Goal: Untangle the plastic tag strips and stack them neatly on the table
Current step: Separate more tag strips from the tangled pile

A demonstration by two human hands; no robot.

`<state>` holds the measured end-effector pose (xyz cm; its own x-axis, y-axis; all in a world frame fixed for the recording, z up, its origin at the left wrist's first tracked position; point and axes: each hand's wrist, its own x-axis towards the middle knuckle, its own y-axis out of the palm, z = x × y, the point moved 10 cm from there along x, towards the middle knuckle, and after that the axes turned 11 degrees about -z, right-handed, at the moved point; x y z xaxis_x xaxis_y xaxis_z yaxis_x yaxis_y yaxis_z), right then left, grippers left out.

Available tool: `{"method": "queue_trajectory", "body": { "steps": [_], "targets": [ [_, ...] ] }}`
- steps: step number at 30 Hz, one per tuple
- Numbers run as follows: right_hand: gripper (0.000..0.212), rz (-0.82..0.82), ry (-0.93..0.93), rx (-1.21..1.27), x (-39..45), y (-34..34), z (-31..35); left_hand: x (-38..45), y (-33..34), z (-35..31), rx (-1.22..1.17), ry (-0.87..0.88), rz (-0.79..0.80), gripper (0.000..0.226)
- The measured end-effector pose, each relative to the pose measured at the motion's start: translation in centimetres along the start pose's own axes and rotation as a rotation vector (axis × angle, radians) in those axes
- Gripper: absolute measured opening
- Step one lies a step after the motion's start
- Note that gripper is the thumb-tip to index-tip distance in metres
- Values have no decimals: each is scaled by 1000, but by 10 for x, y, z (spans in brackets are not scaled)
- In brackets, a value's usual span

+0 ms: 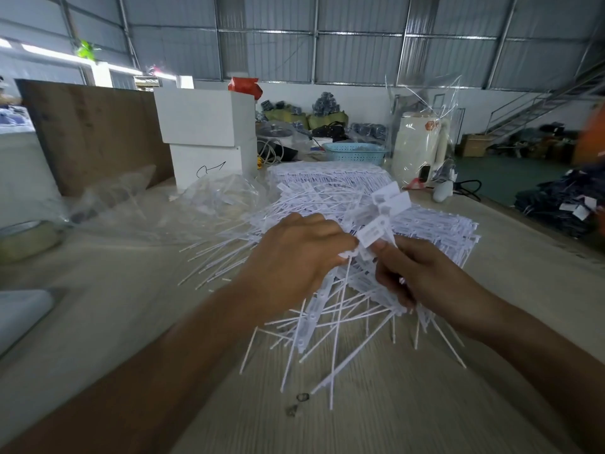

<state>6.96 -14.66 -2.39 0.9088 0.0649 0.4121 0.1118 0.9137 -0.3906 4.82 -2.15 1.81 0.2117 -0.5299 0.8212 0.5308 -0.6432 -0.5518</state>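
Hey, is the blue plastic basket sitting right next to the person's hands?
No, the blue basket sits at the far end of the table, well beyond the left hand and right hand gripping the tag strips.

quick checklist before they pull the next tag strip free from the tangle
1. Left hand has a grip on the tangled bunch of tag strips: ok, fingers curl over its top.
2. Right hand has a hold on it: ok, thumb presses a tag head.
3. One strip singled out: cannot tell, tails cross in every direction.
4. Tails free of the table: not ok, several tips seem to rest on it.
5. Neat stack of strips ready to receive: ok, it lies flat just behind the hands.
6. Plastic bag clear of the pull: ok, it lies off to the left.
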Motion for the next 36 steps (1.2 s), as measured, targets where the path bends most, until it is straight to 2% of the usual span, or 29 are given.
{"method": "queue_trajectory", "body": {
  "steps": [3,6,7,9,11,13,14,16,21,25,30,33,36],
  "targets": [
    [39,88,53,32,-4,10,-7,0,0,-15,203,198,31,20],
    [32,52,-70,-116,-2,6,2,-8,9,-18,296,316,101,19],
    [31,18,-112,-164,0,1,6,-9,11,-15,275,301,105,20],
    [36,-39,-120,-161,1,-7,10,-8,9,-3,100,127,82,21],
    [46,-79,-45,-33,2,-12,5,-6,4,15,-131,-127,-26,22],
    [57,-77,76,110,0,-9,-4,-5,2,25,-252,-295,-118,24],
    [57,-49,127,165,-2,-3,-7,-4,2,25,-284,-330,-137,25],
    [44,19,184,226,-6,9,-8,-3,5,21,-358,-378,-144,28],
    [40,48,250,267,-7,13,-13,-5,14,11,-477,-428,-44,44],
    [37,-38,261,287,-2,-1,-16,-11,19,19,-406,-437,61,43],
    [39,-124,268,309,0,-7,-20,-10,14,26,-386,-434,41,38],
    [42,-141,267,359,0,-7,-18,-10,15,25,-287,-399,34,39],
    [40,-127,243,381,-1,-5,-14,-8,5,27,-226,-386,-67,32]
  ]
}}
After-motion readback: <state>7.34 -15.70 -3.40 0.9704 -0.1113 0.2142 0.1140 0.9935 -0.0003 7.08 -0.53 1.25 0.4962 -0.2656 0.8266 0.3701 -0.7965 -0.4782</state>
